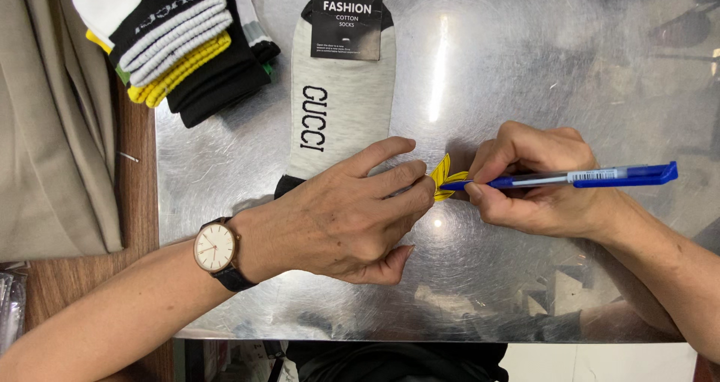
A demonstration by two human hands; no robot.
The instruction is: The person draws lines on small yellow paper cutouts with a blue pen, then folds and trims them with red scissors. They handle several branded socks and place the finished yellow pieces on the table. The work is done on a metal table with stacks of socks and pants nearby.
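A: We see our left hand (pixel 341 213), wearing a round white-faced wristwatch on a dark strap (pixel 216 248), lying flat on the scratched sheet-metal tabletop (pixel 540 67). Where is the small yellow folded tag (pixel 444 178)?

B: It sits at the tips of our left fingers (pixel 420 181), pinched there, and stands up between our two hands.

A: And our right hand (pixel 536 179)?

B: It is closed around a blue ballpoint pen with a clear middle section (pixel 577 176). The pen lies nearly level, its cap end pointing right, its tip touching the yellow tag.

A: What surrounds the grip?

B: A light grey sock with black toe, heel and a black card label (pixel 341 104) lies just behind our left hand, partly covered by it. A stack of black, white and yellow folded socks (pixel 176 40) rests at the upper left, well apart, beside beige cloth (pixel 52 112).
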